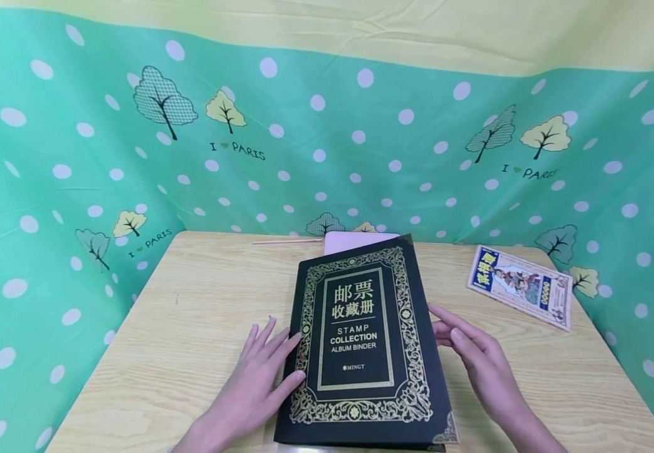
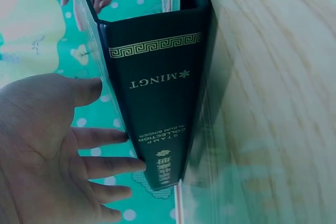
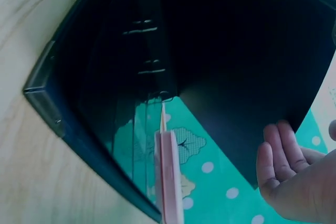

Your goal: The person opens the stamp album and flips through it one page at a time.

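Note:
A black stamp album binder point(image 1: 355, 402) with gold ornament lies on the table, its front cover raised at a slant. In the right wrist view, metal rings point(image 3: 151, 71) show along the inside of the spine. My left hand point(image 1: 250, 384) rests with spread fingers on the cover's left edge, beside the spine point(image 2: 157, 98). At the cover's right edge is my right hand point(image 1: 485, 368), its fingers point(image 3: 286, 150) against the inner face of the cover and its thumb apart from it.
An illustrated booklet point(image 1: 522, 286) lies at the right on the wooden table point(image 1: 191, 314). Behind the binder are a pale pink flat object point(image 1: 357, 241) and a thin stick point(image 1: 287, 241). A green dotted curtain point(image 1: 281, 189) surrounds the table's back and sides.

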Tool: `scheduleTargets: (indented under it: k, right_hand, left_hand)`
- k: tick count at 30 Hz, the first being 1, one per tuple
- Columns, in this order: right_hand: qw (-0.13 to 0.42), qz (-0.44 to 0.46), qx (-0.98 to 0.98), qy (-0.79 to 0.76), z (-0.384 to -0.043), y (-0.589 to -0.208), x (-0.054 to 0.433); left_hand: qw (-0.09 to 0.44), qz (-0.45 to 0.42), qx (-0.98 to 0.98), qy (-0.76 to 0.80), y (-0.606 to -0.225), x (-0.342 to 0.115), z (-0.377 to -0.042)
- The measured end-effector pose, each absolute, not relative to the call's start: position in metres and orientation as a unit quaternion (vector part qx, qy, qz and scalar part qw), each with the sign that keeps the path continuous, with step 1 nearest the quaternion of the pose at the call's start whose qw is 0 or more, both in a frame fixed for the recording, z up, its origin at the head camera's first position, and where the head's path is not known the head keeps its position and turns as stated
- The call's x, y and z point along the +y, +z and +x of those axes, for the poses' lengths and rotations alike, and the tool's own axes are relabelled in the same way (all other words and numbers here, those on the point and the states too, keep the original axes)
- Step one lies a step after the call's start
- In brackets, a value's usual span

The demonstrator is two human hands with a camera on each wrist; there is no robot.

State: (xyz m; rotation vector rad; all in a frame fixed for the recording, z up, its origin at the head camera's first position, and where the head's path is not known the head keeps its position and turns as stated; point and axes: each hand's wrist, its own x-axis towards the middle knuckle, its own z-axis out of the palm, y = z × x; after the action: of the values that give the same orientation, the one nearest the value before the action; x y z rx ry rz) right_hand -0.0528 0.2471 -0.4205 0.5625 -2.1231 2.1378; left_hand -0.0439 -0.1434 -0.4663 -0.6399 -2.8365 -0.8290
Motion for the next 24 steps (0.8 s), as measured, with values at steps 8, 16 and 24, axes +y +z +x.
scheduleTargets:
  k: [8, 16, 24]
  right_hand:
    - [0.054, 0.229, -0.662, 0.712, -0.055, -0.412, 0.235]
    - [0.043, 0.302, -0.622, 0.721, -0.058, -0.409, 0.223]
    - [0.04, 0.369, -0.578, 0.727, -0.06, -0.407, 0.208]
  left_hand:
    - [0.065, -0.21, -0.936, -0.275, -0.462, -0.144, -0.044]
    - [0.095, -0.235, -0.928, -0.274, -0.452, -0.14, -0.044]
    - [0.136, -0.326, -0.874, -0.333, -0.418, -0.115, -0.037]
